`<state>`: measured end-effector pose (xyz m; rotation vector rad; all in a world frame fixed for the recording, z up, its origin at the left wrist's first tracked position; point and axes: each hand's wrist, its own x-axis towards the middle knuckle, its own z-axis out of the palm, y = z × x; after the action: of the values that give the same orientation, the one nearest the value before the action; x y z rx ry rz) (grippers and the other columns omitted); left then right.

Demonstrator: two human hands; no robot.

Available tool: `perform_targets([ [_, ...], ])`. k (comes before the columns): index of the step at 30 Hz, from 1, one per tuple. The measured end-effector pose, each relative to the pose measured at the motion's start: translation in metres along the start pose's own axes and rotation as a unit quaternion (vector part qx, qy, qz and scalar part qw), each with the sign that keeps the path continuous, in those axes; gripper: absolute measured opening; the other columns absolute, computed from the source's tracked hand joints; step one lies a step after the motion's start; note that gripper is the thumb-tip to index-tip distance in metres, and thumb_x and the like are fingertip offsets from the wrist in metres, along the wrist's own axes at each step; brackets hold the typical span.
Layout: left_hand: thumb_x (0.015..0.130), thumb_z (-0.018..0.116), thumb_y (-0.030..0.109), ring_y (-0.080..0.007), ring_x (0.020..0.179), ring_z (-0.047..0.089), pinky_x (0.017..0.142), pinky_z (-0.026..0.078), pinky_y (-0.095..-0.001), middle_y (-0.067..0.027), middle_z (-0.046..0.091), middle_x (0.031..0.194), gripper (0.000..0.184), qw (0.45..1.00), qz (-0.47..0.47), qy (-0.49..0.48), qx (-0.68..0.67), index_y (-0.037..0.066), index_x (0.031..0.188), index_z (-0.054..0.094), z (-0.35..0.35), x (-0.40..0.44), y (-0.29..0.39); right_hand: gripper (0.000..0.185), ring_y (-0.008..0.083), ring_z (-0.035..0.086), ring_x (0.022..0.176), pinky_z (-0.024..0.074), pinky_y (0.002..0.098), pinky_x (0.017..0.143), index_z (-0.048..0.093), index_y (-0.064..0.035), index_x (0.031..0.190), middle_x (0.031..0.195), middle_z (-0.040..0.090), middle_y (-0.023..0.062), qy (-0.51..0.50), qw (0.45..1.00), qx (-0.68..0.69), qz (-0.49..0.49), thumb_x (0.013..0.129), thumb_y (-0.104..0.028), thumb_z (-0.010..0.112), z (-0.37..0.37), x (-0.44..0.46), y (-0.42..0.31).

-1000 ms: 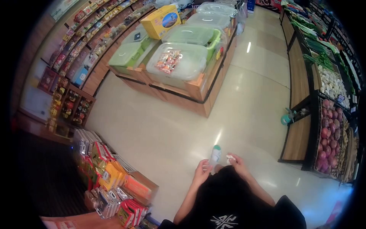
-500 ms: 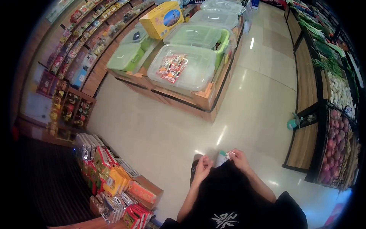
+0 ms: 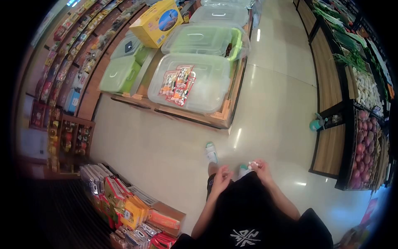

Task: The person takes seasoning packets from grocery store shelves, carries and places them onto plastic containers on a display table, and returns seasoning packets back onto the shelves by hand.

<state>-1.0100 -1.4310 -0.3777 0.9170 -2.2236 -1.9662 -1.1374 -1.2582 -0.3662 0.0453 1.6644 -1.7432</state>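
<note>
Low in front of my black shirt (image 3: 248, 211), my left hand (image 3: 222, 179) is held up with its fingers curled together. It is a little blurred, and anything between the fingertips is too small to make out. My right hand (image 3: 261, 170), just to the right and apart from it, pinches a small white object (image 3: 252, 165) whose kind I cannot tell. Beneath the hands, two feet in white and green shoes show; the left shoe (image 3: 211, 152) is stretched forward on the floor, and the right shoe (image 3: 243, 170) is partly hidden.
Ahead stands a wooden display stand (image 3: 226, 114) with lidded plastic bins, red snack packets (image 3: 179, 85) and a yellow box (image 3: 157, 23). Packaged goods (image 3: 124, 199) are stacked at lower left, shelves behind. A vegetable rack (image 3: 327, 79) with onions (image 3: 362, 149) lines the right.
My left foot has come forward into view. The display stand has shifted left and nearer in view. Both hands keep nearly the same place, the right still pinching the white object.
</note>
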Motion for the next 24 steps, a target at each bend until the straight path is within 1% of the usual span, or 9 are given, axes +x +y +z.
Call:
perform_targets([
  [4,0.084,0.065,0.018,-0.0159,0.081,0.060,0.070,0.049,-0.0269,-0.0098,0.057,0.099,0.039,0.999,-0.005,-0.017,-0.047,0.000,0.114,0.047,-0.038,0.042,-0.015,0.046,0.0141,0.059,0.085,0.0484,0.0243,0.073,0.036,-0.0056,0.130,0.093,0.063,0.0082,0.024,0.998,0.027,0.043,0.089,-0.006,0.055,0.037,0.020,-0.034],
  [8,0.084,0.063,0.014,-0.0141,0.083,0.058,0.070,0.049,-0.0264,-0.0077,0.058,0.096,0.036,0.999,-0.013,0.022,-0.030,0.000,0.114,0.047,-0.084,0.090,0.019,0.051,0.0135,0.058,0.089,0.0489,0.0243,0.074,0.032,-0.0084,0.135,0.105,0.060,0.0104,0.000,0.998,0.046,0.050,0.089,-0.005,0.054,0.077,0.056,-0.044],
  [11,0.084,0.063,0.014,-0.0134,0.085,0.058,0.069,0.050,-0.0255,-0.0083,0.058,0.096,0.037,0.994,0.047,0.071,-0.061,0.000,0.115,0.048,-0.127,0.132,0.036,0.048,0.0133,0.056,0.093,0.0490,0.0249,0.076,0.038,-0.0065,0.132,0.108,0.059,0.0093,-0.047,0.998,0.034,0.006,0.086,0.000,0.052,0.118,0.086,-0.062],
  [13,0.085,0.062,0.016,-0.0173,0.086,0.057,0.072,0.050,-0.0295,-0.0115,0.058,0.097,0.038,0.993,0.035,0.110,-0.002,-0.001,0.115,0.047,-0.158,0.165,0.054,0.044,0.0125,0.056,0.091,0.0479,0.0248,0.078,0.048,-0.0041,0.124,0.105,0.060,0.0077,-0.063,0.998,0.005,-0.024,0.082,0.006,0.050,0.151,0.109,-0.076],
  [15,0.084,0.063,0.016,-0.0146,0.086,0.053,0.076,0.045,-0.0276,-0.0071,0.053,0.098,0.036,0.974,0.114,0.150,0.128,0.004,0.114,0.048,-0.196,0.207,0.042,0.043,0.0124,0.056,0.090,0.0469,0.0247,0.078,0.053,-0.0037,0.120,0.102,0.061,0.0068,-0.069,0.997,-0.001,-0.046,0.079,0.007,0.048,0.187,0.131,-0.095],
  [17,0.085,0.062,0.025,-0.0290,0.098,0.054,0.087,0.042,-0.0390,-0.0183,0.056,0.104,0.042,0.959,0.160,0.182,0.146,-0.001,0.114,0.048,-0.230,0.243,0.076,0.043,0.0123,0.055,0.089,0.0458,0.0247,0.079,0.057,-0.0034,0.116,0.100,0.061,0.0060,-0.075,0.995,-0.006,-0.069,0.076,0.008,0.046,0.217,0.156,-0.109],
  [20,0.084,0.062,0.024,-0.0324,0.103,0.051,0.090,0.038,-0.0412,-0.0190,0.055,0.107,0.041,0.943,0.184,0.227,0.160,-0.001,0.114,0.048,-0.267,0.296,0.097,0.046,0.0112,0.054,0.088,0.0447,0.0250,0.071,0.057,-0.0026,0.116,0.101,0.061,0.0050,-0.086,0.991,-0.025,-0.104,0.072,0.009,0.047,0.254,0.195,-0.122],
  [23,0.084,0.059,0.031,-0.0364,0.106,0.048,0.093,0.036,-0.0435,-0.0210,0.055,0.109,0.046,0.907,0.234,0.243,0.251,0.000,0.116,0.048,-0.291,0.351,0.102,0.048,0.0130,0.054,0.087,0.0444,0.0253,0.072,0.055,-0.0027,0.119,0.097,0.061,0.0073,-0.066,0.980,-0.165,-0.087,0.071,0.003,0.049,0.287,0.230,-0.140],
  [24,0.083,0.058,0.037,-0.0373,0.107,0.048,0.092,0.036,-0.0439,-0.0217,0.054,0.110,0.050,0.899,0.179,0.250,0.312,0.001,0.116,0.048,-0.294,0.361,0.101,0.050,0.0167,0.055,0.089,0.0439,0.0282,0.077,0.053,-0.0024,0.120,0.097,0.059,0.0089,-0.046,0.980,-0.164,-0.105,0.070,-0.002,0.053,0.296,0.240,-0.137],
])
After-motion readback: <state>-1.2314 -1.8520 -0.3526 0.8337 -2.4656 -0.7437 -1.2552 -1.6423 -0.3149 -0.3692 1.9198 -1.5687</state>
